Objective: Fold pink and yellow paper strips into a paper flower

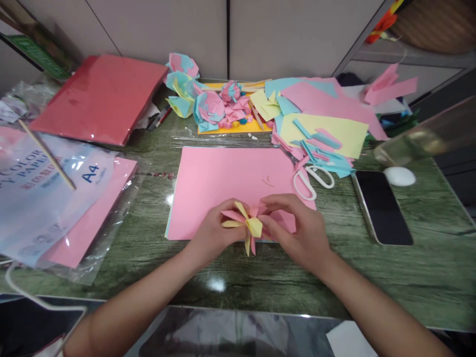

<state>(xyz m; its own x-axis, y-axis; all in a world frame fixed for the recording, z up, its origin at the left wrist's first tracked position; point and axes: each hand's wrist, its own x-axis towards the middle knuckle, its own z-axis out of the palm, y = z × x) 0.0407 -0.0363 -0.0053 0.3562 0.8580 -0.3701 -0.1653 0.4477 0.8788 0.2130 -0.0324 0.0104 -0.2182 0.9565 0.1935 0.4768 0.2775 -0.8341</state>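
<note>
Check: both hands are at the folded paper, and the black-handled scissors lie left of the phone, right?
Not quite: the head view shows white-handled scissors, not black-handled. They do lie left of the phone, and the left hand and right hand are at the folded paper.

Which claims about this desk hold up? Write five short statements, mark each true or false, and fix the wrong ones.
1. The left hand and the right hand are both at the yellow and pink folded paper. True.
2. The scissors lie at the left edge of the large pink sheet. False: the scissors lie at the right edge of the large pink sheet.
3. The phone lies to the right of the scissors. True.
4. The red pack stands upright on the right side of the desk. False: the red pack lies flat at the back left.
5. A thin stick lies across the wrapped A4 paper. True.
</note>
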